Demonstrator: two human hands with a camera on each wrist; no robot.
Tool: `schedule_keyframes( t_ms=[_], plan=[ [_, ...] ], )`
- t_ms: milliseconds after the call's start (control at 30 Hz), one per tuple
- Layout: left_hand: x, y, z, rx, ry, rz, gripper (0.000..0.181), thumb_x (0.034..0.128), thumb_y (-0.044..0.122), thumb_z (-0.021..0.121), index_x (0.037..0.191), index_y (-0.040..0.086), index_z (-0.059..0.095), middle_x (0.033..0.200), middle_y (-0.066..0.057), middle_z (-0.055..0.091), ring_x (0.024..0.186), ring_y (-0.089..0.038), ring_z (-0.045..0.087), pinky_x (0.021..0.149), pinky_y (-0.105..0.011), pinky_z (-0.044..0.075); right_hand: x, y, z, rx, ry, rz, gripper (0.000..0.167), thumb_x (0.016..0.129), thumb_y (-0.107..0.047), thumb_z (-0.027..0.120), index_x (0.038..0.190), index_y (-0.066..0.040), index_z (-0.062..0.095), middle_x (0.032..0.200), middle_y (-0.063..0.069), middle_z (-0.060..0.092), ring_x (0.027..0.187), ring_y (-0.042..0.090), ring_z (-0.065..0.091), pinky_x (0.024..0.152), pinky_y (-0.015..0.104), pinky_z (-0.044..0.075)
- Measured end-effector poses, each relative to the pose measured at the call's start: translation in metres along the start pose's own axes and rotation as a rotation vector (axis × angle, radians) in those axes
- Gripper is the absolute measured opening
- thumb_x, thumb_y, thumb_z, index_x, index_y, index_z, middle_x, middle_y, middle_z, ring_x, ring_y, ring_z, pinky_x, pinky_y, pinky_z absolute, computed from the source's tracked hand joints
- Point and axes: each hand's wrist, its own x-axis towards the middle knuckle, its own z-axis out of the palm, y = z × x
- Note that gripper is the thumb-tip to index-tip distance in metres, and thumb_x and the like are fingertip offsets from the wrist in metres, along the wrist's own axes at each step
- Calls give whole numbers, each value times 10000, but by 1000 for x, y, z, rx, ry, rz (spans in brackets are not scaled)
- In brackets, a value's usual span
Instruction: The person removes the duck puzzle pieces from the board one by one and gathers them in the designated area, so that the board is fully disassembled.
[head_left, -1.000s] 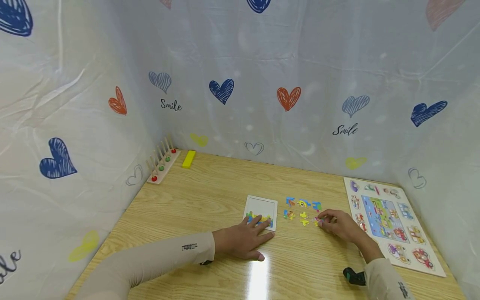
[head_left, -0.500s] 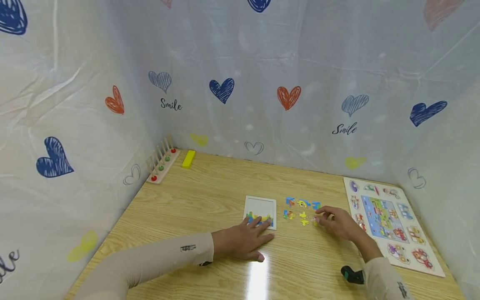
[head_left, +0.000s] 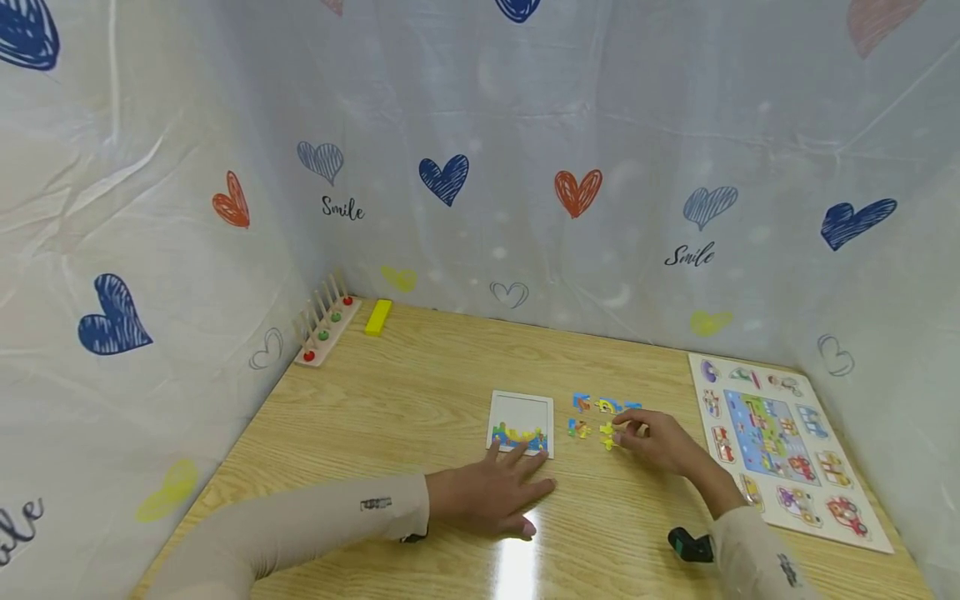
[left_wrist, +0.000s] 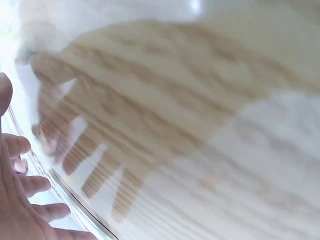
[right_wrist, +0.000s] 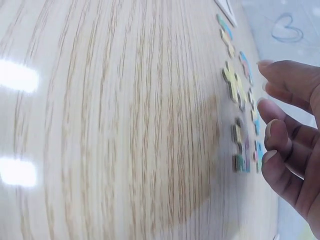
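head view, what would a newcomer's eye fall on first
Probably the bold blue and red hearts on the pale curtain behind the table. Then the left hand, spread at the near edge of a partly filled puzzle tray, and the right hand, by loose puzzle pieces. The colourful picture board at the table's right side also stands out.

Slim gap, tray (head_left: 521,410) to pieces (head_left: 606,428)

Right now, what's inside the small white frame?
Inside the frame, yellow and blue puzzle pieces line the near side; the far part shows white. The left hand hides bits of the near edge; what's beneath can't be seen.
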Motion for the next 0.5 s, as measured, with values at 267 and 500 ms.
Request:
schedule_keyframes(
  t_ms=[267, 500],
  plan=[
    [0, 3, 0, -12, -35, -47, 694, 1040, 623, 236, 1618, 240, 217, 1686, -123, 144, 1496, -466, 237, 1059, -675, 377, 13, -15, 9, -19, -35, -58, 251, 980, -197, 668, 1188, -58, 685, 869, -18, 641, 631, 57, 503, 596, 258, 456],
    [-1, -3, 1, 4, -9, -47, 674, 1050, 607, 242, 1616, 241, 232, 1688, -82, 165, 1508, -421, 247, 1069, -646, 391, 29, -36, 15, -8, -101, -82, 285, 994, -223, 651, 1217, -47, 669, 914, 4, 647, 665, 99, 516, 612, 261, 465]
  ],
)
